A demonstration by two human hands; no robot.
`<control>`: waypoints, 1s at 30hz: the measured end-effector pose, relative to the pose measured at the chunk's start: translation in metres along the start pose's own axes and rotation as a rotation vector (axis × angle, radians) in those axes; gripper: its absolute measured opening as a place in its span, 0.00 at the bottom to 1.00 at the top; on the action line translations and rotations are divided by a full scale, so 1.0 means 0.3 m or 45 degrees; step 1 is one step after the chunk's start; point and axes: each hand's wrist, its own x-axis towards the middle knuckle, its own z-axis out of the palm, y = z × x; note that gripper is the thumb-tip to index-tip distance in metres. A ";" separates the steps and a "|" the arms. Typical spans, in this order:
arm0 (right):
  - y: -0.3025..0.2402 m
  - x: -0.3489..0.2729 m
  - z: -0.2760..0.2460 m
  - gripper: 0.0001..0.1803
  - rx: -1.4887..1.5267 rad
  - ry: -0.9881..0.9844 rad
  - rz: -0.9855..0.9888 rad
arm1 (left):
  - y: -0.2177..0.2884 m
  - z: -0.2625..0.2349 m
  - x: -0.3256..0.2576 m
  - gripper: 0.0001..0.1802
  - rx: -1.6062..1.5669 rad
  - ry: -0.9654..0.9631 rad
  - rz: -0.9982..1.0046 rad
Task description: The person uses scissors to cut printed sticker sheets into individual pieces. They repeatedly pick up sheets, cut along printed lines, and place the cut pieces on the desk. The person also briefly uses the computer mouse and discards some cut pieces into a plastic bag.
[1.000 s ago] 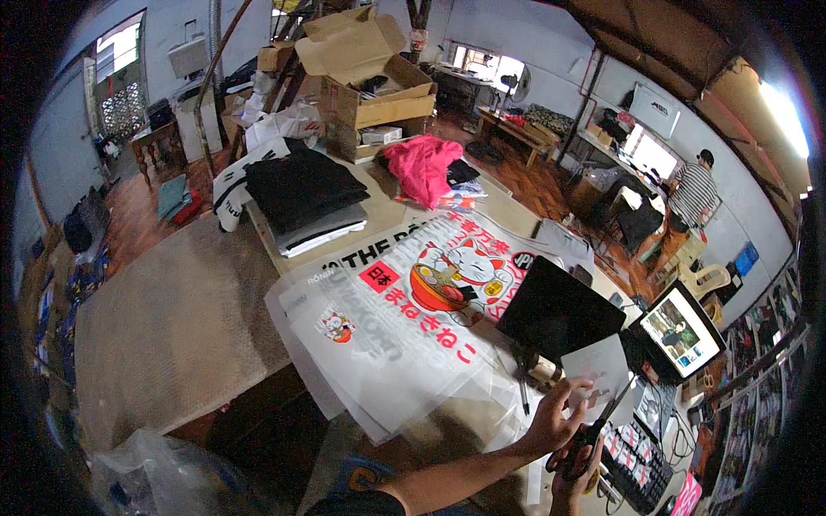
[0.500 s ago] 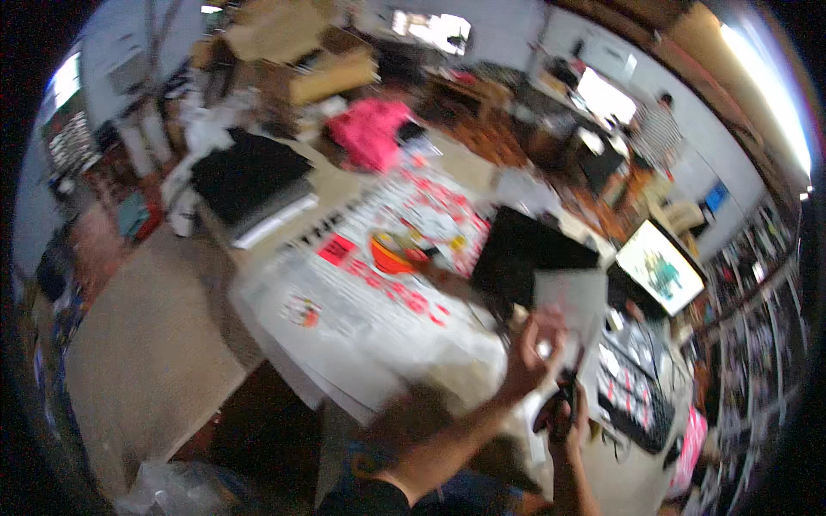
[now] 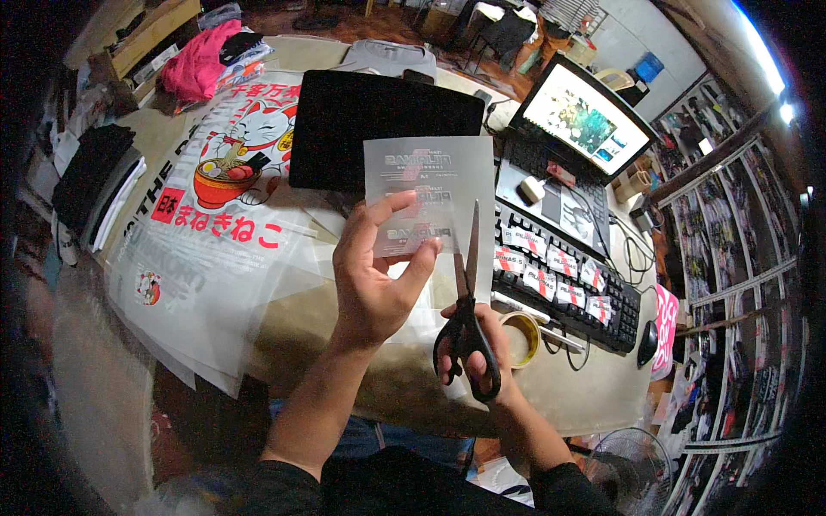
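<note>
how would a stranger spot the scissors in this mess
On the big table, find the black keyboard dotted with printed pieces. Left of it, the right hand holds the scissors, blades pointing away. Two black handle loops below metal blades set them apart from the translucent sheet.

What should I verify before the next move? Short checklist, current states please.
1. Left fingers holding the translucent sheet: ok.
2. Right fingers on the scissors: ok, at the handles.
3. Thumb clear of the blades: ok in this view, but close.
4. Sheet between the blades: cannot tell.
5. Keyboard clear: not ok, small printed pieces lie on it.
</note>
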 end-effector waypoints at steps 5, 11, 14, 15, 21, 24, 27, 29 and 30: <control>-0.011 -0.009 -0.004 0.42 0.023 0.012 0.049 | 0.006 0.022 -0.020 0.28 0.087 -0.033 0.059; -0.008 -0.014 -0.021 0.42 0.026 0.036 0.053 | 0.001 0.036 -0.035 0.30 0.083 -0.044 0.075; -0.010 -0.016 -0.022 0.42 0.002 0.042 0.077 | -0.003 0.040 -0.029 0.28 -0.002 -0.033 0.049; -0.007 -0.017 -0.025 0.42 -0.003 0.041 0.081 | -0.002 0.041 -0.029 0.28 -0.036 -0.028 0.047; -0.003 -0.016 -0.023 0.42 -0.020 0.074 0.069 | 0.009 0.039 -0.029 0.28 0.009 -0.047 0.047; -0.002 -0.011 -0.024 0.42 -0.037 0.085 0.057 | 0.020 0.040 -0.030 0.32 0.073 -0.047 -0.020; -0.001 -0.012 -0.022 0.42 -0.035 0.085 0.052 | 0.014 0.029 -0.034 0.32 0.066 -0.088 -0.010; -0.004 -0.013 -0.023 0.42 -0.045 0.088 0.055 | 0.008 0.034 -0.032 0.29 0.032 -0.081 0.020; -0.004 -0.013 -0.026 0.42 -0.056 0.087 0.058 | 0.006 0.036 -0.031 0.28 0.018 -0.076 0.036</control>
